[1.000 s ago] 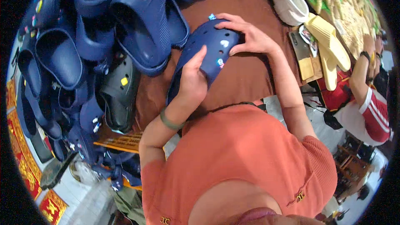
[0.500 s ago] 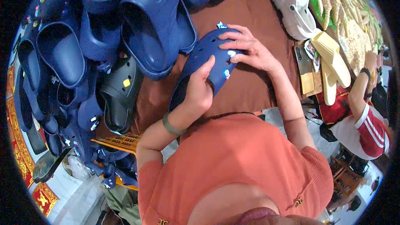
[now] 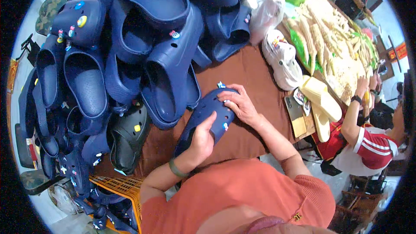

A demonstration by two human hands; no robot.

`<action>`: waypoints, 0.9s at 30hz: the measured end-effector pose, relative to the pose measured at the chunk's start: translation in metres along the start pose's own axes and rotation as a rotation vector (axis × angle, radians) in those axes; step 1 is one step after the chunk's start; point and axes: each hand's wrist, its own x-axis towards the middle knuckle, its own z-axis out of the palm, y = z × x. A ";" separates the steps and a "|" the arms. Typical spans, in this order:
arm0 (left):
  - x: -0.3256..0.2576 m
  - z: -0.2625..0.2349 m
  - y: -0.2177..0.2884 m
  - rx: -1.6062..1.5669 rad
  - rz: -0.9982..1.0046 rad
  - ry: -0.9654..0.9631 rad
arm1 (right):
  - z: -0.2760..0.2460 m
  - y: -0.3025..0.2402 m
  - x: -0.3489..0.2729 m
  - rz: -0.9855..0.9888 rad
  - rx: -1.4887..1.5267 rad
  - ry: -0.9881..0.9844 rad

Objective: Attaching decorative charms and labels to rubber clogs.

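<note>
A navy blue foam clog with small coloured charms on its top lies on the brown tabletop in front of me. My left hand grips its heel end, thumb over the upper. My right hand rests on the toe end, fingers pressing on the perforated top near a white and blue charm. A green band circles my left wrist.
A big heap of navy clogs covers the table's left and far side, with a black clog at its near edge. White clogs and yellow slippers lie right. A person in a red and white shirt sits at right. An orange crate stands below left.
The view has shifted, so the clog and both hands sit lower in the picture. My grip on the clog is unchanged.
</note>
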 end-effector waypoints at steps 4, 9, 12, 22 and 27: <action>0.001 -0.001 0.000 -0.022 0.016 -0.024 | -0.009 -0.001 0.007 0.033 0.078 0.177; 0.003 -0.002 0.002 -0.015 -0.018 -0.028 | -0.023 0.017 0.002 0.270 0.033 0.224; 0.005 -0.002 0.002 0.001 -0.011 -0.032 | -0.028 0.018 0.003 0.186 -0.185 0.202; 0.004 -0.001 -0.006 -0.017 0.037 -0.021 | -0.025 -0.032 0.006 -0.305 -0.280 -0.419; 0.005 -0.005 -0.008 -0.048 0.049 -0.013 | -0.024 -0.030 0.004 -0.322 -0.330 -0.434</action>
